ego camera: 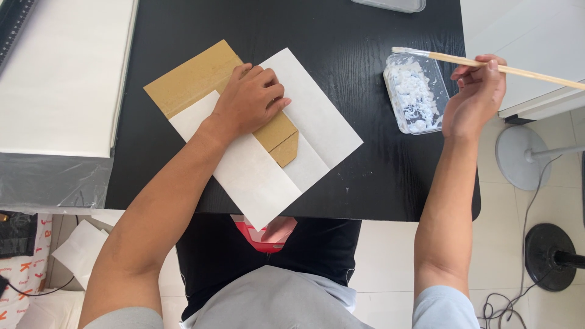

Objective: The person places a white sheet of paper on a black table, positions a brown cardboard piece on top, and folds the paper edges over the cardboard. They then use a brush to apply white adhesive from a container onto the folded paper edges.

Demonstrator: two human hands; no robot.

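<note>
Left hand (250, 100) flat, palm down, fingers together, pressing on brown cardboard piece (201, 79) where white paper sheet (268, 164) folds over it. Cardboard + paper lie angled on black tabletop (341, 30), paper's near corner overhanging tabletop edge. Right hand (475, 94) closed around thin wooden brush (487, 64), held roughly level; bristle end w/ white paste sits over far rim of clear plastic tray (417, 91). Tray holds white paste, just left of right hand. Stack of white sheets (61, 67) at left, well apart. Fan base (518, 158) on floor at right.
</note>
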